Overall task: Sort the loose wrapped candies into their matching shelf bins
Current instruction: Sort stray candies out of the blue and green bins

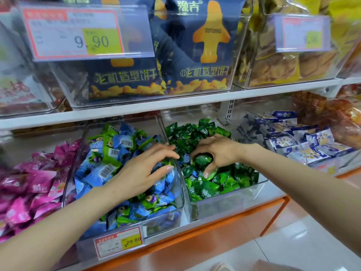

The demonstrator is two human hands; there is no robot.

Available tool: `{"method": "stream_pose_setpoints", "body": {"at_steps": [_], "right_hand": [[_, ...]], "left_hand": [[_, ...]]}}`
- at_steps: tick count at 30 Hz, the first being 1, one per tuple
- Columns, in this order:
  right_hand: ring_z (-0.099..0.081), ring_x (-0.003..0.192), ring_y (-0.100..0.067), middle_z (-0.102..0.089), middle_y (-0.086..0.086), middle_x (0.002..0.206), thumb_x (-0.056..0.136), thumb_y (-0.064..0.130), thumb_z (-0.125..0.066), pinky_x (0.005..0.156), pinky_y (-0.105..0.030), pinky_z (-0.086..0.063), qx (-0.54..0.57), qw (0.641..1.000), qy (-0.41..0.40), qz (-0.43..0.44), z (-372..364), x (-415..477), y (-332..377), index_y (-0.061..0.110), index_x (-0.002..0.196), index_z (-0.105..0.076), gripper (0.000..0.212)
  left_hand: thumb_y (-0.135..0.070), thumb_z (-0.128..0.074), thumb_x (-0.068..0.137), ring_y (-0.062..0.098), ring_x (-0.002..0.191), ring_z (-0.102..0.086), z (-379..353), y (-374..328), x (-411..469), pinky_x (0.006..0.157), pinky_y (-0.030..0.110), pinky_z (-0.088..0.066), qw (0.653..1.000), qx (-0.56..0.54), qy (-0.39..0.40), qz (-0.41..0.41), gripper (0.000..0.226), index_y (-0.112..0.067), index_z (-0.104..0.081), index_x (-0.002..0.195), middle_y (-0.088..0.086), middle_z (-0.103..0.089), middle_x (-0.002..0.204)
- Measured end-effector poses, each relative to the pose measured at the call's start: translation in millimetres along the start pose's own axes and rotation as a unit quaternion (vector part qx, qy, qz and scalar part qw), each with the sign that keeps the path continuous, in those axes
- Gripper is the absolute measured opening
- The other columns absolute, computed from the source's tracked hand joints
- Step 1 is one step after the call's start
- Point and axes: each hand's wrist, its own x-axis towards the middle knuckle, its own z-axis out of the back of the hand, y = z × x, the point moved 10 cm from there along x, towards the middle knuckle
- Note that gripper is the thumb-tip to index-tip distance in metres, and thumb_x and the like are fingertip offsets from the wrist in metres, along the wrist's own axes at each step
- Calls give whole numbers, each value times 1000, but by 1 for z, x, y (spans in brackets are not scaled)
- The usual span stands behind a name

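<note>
Two clear shelf bins sit side by side on the lower shelf. The left bin [176, 204] holds a mix of blue candies [91, 173] and light green candies [109, 151]. The right bin [218, 205] holds dark and bright green candies [207, 187]. My left hand [144, 169] lies over the blue and green pile near the divider, fingers curved, thumb reaching down onto wrappers; any held candy is hidden. My right hand [216, 153] hovers in the green bin, its curled fingers and thumb gripping a green wrapped candy [203, 160].
A bin of pink candies [29, 184] lies to the left, and blue-white packets [312, 145] to the right. Above, clear bins hold dark blue biscuit bags [197, 45] with price tags [78, 32]. An orange shelf edge [224, 229] runs below.
</note>
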Motion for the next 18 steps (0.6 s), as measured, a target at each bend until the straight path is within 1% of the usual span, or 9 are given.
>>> {"method": "stream_pose_setpoints", "body": {"at_steps": [1, 3, 7, 10, 12, 14, 16, 18], "right_hand": [[-35, 130, -18, -37, 7, 143, 69, 65, -65, 102, -31, -20, 14, 1000, 7, -13, 0, 2, -1, 38, 141, -35, 82], [-32, 134, -20, -31, 5, 148, 69, 63, -67, 103, -33, -18, 34, 999, 23, -32, 0, 6, -1, 39, 143, -31, 86], [-23, 139, -23, -24, 3, 151, 72, 61, -66, 111, -42, -7, 42, 995, 73, -61, -6, 12, 2, 48, 135, -39, 70], [-14, 143, -26, -21, -1, 155, 75, 64, -60, 113, -46, 1, 6, 989, 123, -78, -15, 15, 6, 48, 135, -41, 64], [-10, 144, -26, -19, -3, 155, 78, 63, -58, 113, -47, 4, -7, 987, 136, -85, -16, 16, 9, 46, 136, -40, 64], [-4, 144, -26, -16, -1, 156, 81, 59, -57, 113, -48, 7, 8, 986, 140, -87, -16, 17, 10, 44, 137, -41, 60], [-1, 145, -26, -15, 3, 156, 85, 54, -56, 113, -48, 9, 38, 985, 142, -84, -16, 15, 9, 41, 138, -41, 57], [-5, 145, -23, -20, 8, 153, 88, 49, -56, 114, -47, 7, 73, 985, 136, -78, -11, 11, 8, 37, 138, -43, 53]], "left_hand": [[-61, -29, 86, -20, 123, -27, -1, -1, 0, 90, 7, -33, 1000, 0, 0, -1, 36, -52, -42, 118, -32, -34, 132], [-61, -29, 86, -22, 123, -25, -1, -1, 0, 88, 2, -30, 1000, -3, -2, -1, 36, -51, -42, 118, -32, -34, 131], [-61, -30, 86, -23, 123, -25, -1, -1, 1, 87, 1, -29, 1000, -5, -6, -1, 36, -50, -43, 118, -32, -35, 129], [-61, -30, 86, -23, 123, -26, -1, -1, 0, 88, 3, -30, 1000, -5, -7, 2, 36, -51, -43, 118, -32, -35, 130], [-64, -30, 85, -21, 123, -26, -1, -2, 0, 89, 4, -29, 1000, -4, -8, 1, 37, -52, -43, 117, -31, -35, 130], [-71, -26, 83, -20, 122, -28, 0, -4, 1, 90, 8, -32, 1000, 3, 0, 3, 40, -54, -41, 117, -31, -34, 131], [-75, -23, 79, -15, 122, -30, 1, -7, 3, 92, 15, -36, 1000, 21, 16, 10, 45, -54, -39, 116, -31, -33, 132], [-71, -23, 78, -11, 121, -33, 4, -8, 6, 95, 20, -38, 999, 36, 28, 18, 47, -51, -43, 115, -28, -35, 132]]}}
